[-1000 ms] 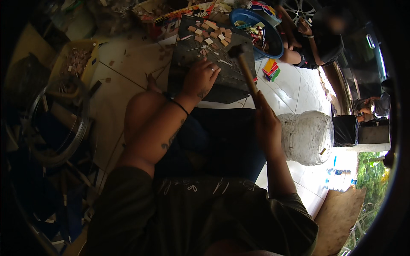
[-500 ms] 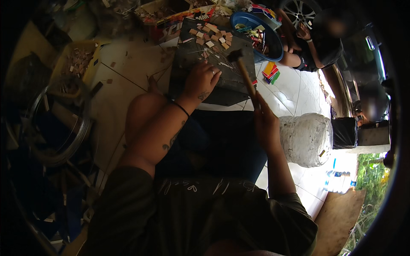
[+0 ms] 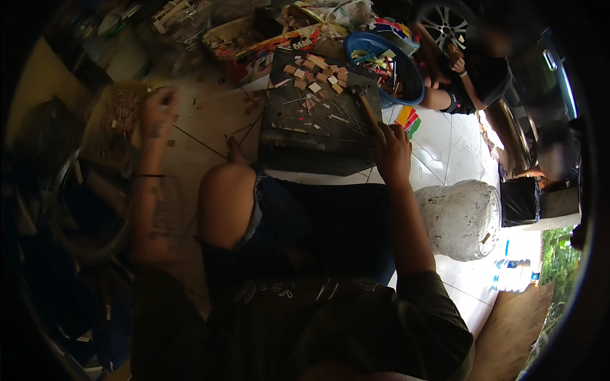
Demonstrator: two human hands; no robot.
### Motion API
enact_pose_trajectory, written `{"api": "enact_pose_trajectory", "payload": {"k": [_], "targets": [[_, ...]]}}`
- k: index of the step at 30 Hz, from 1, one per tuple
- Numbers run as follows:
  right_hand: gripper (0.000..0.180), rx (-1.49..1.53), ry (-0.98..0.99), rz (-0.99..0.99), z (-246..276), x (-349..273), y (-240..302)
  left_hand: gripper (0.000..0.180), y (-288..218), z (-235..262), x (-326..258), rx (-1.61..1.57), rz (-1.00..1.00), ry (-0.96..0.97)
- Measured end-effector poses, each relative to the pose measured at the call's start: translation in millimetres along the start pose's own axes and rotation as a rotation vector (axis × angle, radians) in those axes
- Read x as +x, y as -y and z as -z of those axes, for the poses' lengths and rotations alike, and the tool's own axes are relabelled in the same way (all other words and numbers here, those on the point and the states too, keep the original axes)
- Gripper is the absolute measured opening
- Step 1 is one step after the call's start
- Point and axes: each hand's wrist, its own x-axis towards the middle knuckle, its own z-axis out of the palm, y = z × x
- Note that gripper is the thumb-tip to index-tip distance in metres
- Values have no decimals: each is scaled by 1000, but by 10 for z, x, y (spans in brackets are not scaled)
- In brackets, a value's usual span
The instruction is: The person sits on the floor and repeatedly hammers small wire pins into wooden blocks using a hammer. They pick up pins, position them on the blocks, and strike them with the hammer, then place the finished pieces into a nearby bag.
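Hammer [image 3: 370, 114]: grasped by the right hand's [image 3: 395, 154] fingers, head near wooden blocks [image 3: 314, 87] on the black bench [image 3: 318, 149].
Left hand [image 3: 159, 111]: moved from bench to yellow basket [image 3: 96, 120]; blurred, grip cannot be told.
Bench work: seemingly paused.

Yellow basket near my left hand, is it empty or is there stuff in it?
Not empty: many small brownish pieces show inside the yellow basket. How deep they lie, I cannot tell.

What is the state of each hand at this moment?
Left hand: motion-blurred; open, closed or holding something, cannot be told.
Right hand: closed, holding a hammer.
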Motion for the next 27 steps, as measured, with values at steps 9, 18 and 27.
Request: {"api": "enact_pose_trajectory", "payload": {"k": [9, 18, 27], "targets": [[29, 162, 315, 17, -387, 768, 305, 31, 1289, 1525, 531, 1064, 41, 82], [23, 326, 428, -62, -517, 941, 230, 41, -537, -895, 657, 220, -636, 155], [19, 737, 77, -286, -360, 604, 183, 32, -1708, -2392, 513, 442, -584, 439]]}}
